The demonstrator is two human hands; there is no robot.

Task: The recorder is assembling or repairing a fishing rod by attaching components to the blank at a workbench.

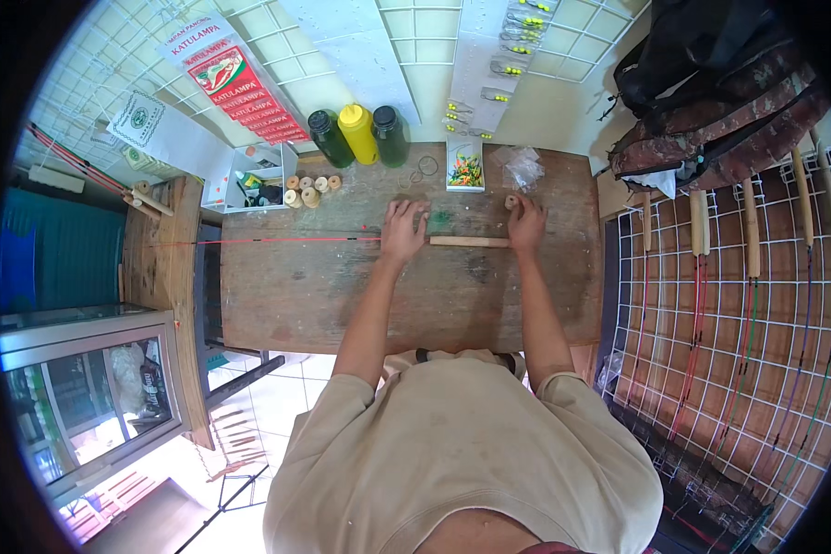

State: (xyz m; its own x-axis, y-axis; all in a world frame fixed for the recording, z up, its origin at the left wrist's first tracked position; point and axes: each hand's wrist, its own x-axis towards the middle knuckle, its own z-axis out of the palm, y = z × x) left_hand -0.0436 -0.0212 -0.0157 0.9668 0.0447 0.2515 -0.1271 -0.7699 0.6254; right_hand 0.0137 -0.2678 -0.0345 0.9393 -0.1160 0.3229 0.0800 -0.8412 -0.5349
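Observation:
A slim red fishing rod (pixel 286 240) with a pale wooden handle (pixel 471 242) lies across the wooden table. My left hand (pixel 403 231) rests over the rod where it meets the handle, fingers stretched forward and thumb apart. At the handle's right end is my right hand (pixel 527 226), its fingers curled by a small round wooden piece (pixel 511 201), which it appears to pinch. The palm side of both hands is hidden. A green stain (pixel 440 220) marks the table between the hands. Thin wire-like rings (pixel 425 168) lie just beyond my left hand.
Wooden spools (pixel 307 192) stand beside a white bin (pixel 258 189) at the back left. Two dark bottles and a yellow bottle (pixel 355 134) line the back edge. A white tray of colourful small pieces (pixel 465 171) and clear plastic bags (pixel 523 168) are farther right. Rods hang on a white grid (pixel 711 323).

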